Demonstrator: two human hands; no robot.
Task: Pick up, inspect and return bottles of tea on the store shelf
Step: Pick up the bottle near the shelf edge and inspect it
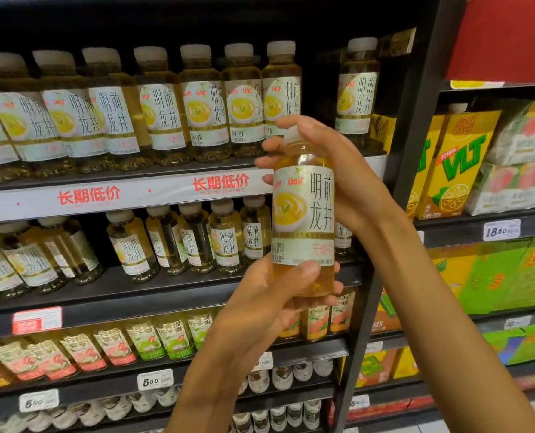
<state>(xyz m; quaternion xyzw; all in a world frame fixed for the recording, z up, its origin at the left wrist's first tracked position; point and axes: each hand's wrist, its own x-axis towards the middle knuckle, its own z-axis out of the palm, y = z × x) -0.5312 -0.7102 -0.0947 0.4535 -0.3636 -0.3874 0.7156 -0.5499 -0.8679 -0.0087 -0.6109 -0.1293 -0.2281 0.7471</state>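
Amber tea fills the bottle (pixel 303 220) we hold upright in front of the shelves, its long axis vertical and its label turned toward us. Our left hand (pixel 272 295) cups the base from below, fingers and thumb curled round the lower body. Our right hand (pixel 328 170) wraps the neck and cap from the right side, fingers hooked over the top.

The move back turns on one gap: the upper shelf (pixel 166 195) has an open slot (pixel 319 98) between the main row of bottles (pixel 203 104) and a lone bottle (pixel 358 89) at the right end. That slot lies just above and behind the cap, slightly right of the bottle, so we judge a short lift up and forward would seat it there, with the right hand nearer.

Hidden from us: the cap, mostly covered by our fingers, and the bottle's underside, buried in our left palm. The label's small print is too blurred to read, and the slot's floor sits behind our right hand.
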